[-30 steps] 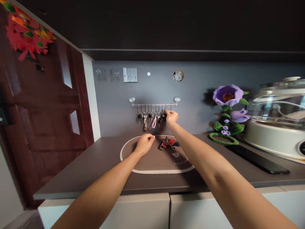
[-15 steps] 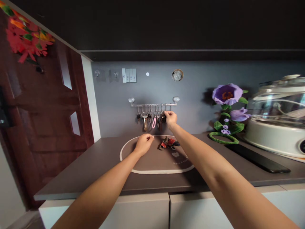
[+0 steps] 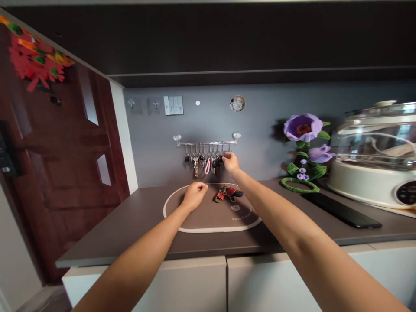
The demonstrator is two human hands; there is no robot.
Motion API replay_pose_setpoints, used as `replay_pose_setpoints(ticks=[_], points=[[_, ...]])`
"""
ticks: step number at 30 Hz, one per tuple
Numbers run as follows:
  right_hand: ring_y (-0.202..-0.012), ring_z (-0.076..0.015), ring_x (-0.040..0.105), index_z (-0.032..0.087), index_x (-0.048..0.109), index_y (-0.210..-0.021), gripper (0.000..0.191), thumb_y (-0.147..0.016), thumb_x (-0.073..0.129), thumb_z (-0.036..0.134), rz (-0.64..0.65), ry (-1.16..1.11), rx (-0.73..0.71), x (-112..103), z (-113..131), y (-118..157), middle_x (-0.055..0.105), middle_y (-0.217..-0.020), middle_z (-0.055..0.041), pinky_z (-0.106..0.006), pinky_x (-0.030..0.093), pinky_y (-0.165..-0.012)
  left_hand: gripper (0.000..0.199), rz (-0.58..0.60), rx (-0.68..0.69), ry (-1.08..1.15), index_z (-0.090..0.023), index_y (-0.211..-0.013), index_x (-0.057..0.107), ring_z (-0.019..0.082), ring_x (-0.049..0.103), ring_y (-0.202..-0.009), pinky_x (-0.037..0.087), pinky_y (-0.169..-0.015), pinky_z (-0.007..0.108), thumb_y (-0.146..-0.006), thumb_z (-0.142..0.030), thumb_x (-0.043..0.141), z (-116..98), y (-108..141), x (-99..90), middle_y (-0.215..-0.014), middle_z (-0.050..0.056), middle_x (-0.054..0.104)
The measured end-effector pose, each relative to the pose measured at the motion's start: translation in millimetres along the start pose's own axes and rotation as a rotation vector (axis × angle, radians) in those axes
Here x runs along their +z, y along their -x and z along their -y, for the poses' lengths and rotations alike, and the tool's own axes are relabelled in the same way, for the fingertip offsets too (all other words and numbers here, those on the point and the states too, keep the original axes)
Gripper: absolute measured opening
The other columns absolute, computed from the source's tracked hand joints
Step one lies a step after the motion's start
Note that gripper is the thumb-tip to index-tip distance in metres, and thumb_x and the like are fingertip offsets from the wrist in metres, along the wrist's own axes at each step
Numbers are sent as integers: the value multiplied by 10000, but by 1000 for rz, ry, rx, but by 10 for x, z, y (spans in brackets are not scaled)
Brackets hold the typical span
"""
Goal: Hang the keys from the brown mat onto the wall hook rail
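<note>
A clear hook rail (image 3: 208, 143) on the grey wall carries several bunches of keys (image 3: 195, 161), one with a brown tag and one with a pink strap loop (image 3: 208, 166). At the rail's right end my right hand (image 3: 231, 163) pinches a dark key bunch (image 3: 222, 159); its fingers partly hide the hook there. My left hand (image 3: 195, 195) is closed above the left part of an oval brown mat (image 3: 208, 219), thumb against fingers, nothing visible between them. Just right of it a pile of keys with red and black holders (image 3: 227, 193) lies on the mat.
A black phone (image 3: 341, 210) lies on the counter at right, beside a purple crocheted flower (image 3: 303, 128) and a white appliance with a clear lid (image 3: 367, 169). A dark shelf (image 3: 208, 39) overhangs the rail. Small empty hooks (image 3: 155, 105) are on the wall.
The view has shifted slightly, so the scene sits a little further left. My right hand stays at the rail's right end and my left hand stays closed over the mat.
</note>
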State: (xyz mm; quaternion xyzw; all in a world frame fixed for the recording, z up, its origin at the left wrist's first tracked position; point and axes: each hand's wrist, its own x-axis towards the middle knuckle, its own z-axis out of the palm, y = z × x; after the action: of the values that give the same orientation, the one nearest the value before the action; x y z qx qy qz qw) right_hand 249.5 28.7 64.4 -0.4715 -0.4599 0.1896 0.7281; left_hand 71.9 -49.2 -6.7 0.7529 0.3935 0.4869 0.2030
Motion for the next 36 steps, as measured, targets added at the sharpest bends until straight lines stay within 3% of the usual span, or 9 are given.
replay_pose_setpoints(ticks=[4, 8, 14, 18, 25, 31, 36], points=[[-859, -144, 528, 172, 529, -969, 363, -607, 548, 148, 51, -10, 10, -150, 71, 134, 576, -961, -46, -299, 397, -814, 211, -5, -50, 39, -140, -712, 582, 112, 485, -542, 371, -573, 232, -723, -314, 465, -42, 18, -2, -596, 5, 554], [-743, -131, 537, 196, 506, -1019, 401, -621, 548, 165, 168, -45, 64, -366, 127, 332, 585, -848, -12, -319, 422, -753, 185, 28, -130, 60, -128, -771, 594, 115, 508, -566, 391, -583, 233, -700, -266, 493, -131, -12, -8, -652, 24, 584], [-740, -116, 548, 173, 538, -936, 274, -663, 545, 145, 330, 36, 57, -703, 119, 611, 591, -778, -11, -306, 437, -756, 153, 55, -136, -18, -129, -772, 614, 117, 541, -621, 409, -615, 228, -692, -195, 502, -380, -147, 4, -719, 37, 625], [-732, -98, 558, 155, 547, -914, 212, -704, 526, 131, 385, 138, 43, -866, 1, 702, 596, -783, -19, -278, 447, -761, 135, 9, -75, -52, -141, -757, 623, 122, 562, -684, 422, -669, 230, -695, -178, 508, -454, -243, 134, -759, 34, 643], [-801, -114, 583, 137, 553, -981, 275, -706, 548, 125, 467, 502, -22, -1032, -156, 769, 628, -911, -61, -267, 443, -796, 151, -69, 50, -42, -141, -759, 616, 115, 563, -682, 433, -675, 226, -731, -188, 474, -319, -198, 430, -759, 32, 639], [-972, -178, 563, 131, 529, -1101, 431, -674, 574, 168, 579, 793, -1, -1091, -83, 798, 593, -1090, -96, -275, 401, -873, 154, -39, 127, -192, -151, -750, 618, 123, 545, -677, 428, -673, 241, -738, -208, 476, -122, -100, 388, -764, 39, 621], [-994, -210, 562, 127, 542, -1112, 430, -693, 565, 218, 645, 885, -44, -1105, -119, 794, 602, -1089, -101, -286, 403, -872, 151, -58, 119, -205, -152, -738, 616, 124, 536, -666, 425, -665, 242, -734, -208, 476, -89, -118, 359, -751, 38, 620]])
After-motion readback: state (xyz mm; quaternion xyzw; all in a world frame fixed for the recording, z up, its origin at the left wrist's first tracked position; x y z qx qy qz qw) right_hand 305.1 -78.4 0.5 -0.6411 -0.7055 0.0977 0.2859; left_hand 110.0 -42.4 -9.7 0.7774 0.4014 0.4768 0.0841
